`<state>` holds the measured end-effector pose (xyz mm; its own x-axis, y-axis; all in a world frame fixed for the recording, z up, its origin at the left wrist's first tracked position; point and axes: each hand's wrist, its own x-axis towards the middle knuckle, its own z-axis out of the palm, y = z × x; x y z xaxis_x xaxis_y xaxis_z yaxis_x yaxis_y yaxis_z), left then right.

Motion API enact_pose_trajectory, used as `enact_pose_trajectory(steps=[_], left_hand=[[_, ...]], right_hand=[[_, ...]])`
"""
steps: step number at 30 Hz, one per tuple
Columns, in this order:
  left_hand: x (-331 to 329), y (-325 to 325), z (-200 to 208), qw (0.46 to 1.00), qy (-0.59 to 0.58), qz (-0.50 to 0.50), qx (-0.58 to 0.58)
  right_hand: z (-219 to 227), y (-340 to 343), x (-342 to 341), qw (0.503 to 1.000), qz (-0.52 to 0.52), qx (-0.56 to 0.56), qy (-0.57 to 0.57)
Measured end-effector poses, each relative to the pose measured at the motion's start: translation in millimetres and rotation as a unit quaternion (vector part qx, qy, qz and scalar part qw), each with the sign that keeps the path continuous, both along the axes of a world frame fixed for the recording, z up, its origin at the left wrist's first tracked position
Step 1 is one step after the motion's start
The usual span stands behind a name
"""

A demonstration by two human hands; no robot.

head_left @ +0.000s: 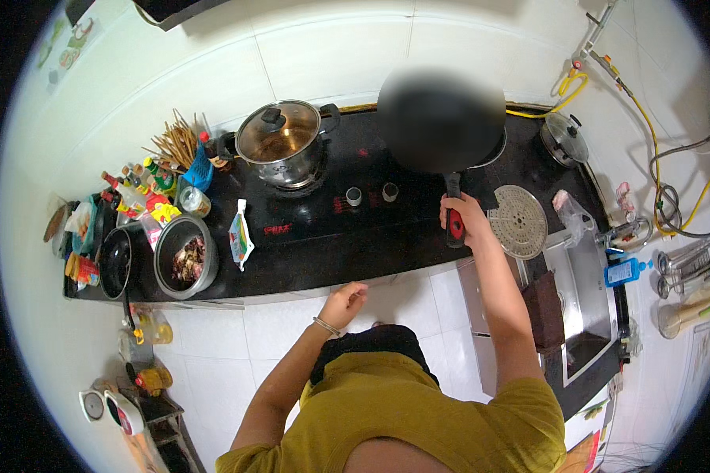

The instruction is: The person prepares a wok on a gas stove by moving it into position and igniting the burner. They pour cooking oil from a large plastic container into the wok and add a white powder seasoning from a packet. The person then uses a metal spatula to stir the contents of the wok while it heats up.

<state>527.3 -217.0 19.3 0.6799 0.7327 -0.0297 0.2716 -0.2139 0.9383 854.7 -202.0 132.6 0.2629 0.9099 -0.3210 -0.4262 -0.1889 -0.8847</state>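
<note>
gripping the black pan (442, 126) by its handle (452, 187), at the stove's (315, 213) right side
holding with the right hand (465, 218); with the left hand (345, 304) curled near the table (225, 285) edge, seemingly empty. probably positioning the pan; next, calls for a steady, level grip.

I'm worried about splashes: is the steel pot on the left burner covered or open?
Covered: a glass lid with a black knob sits over the top of the steel pot.
</note>
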Motion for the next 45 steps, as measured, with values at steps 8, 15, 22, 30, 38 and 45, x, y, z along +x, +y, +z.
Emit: enact_pose_trajectory(steps=[8, 15, 22, 30, 38, 45], left_hand=[[1.9, 6.9, -12.3, 0.996, 0.01, 0.083, 0.006], [-24.7, 63.1, 17.0, 0.98, 0.012, 0.19, 0.054], [-110.1, 217.3, 72.5, 0.915, -0.118, 0.385, -0.038], [-113.9, 357.9, 137.5, 0.853, -0.137, 0.407, -0.297], [-128.4, 408.6, 129.5, 0.886, -0.058, 0.175, -0.427], [-134.2, 415.5, 113.5, 0.9, -0.071, 0.144, -0.404]], right_hand=[[3.3, -4.7, 26.1, 0.998, 0.002, 0.005, 0.055], [-15.9, 5.9, 48.0, 0.962, 0.106, -0.001, 0.251], [-20.8, 0.1, 41.9, 0.948, 0.08, 0.051, 0.304], [2.6, -14.4, -6.6, 0.941, 0.049, 0.085, 0.324], [18.7, -21.6, -68.2, 0.947, -0.042, 0.094, 0.306], [8.9, -28.9, -98.2, 0.949, -0.086, 0.107, 0.284]])
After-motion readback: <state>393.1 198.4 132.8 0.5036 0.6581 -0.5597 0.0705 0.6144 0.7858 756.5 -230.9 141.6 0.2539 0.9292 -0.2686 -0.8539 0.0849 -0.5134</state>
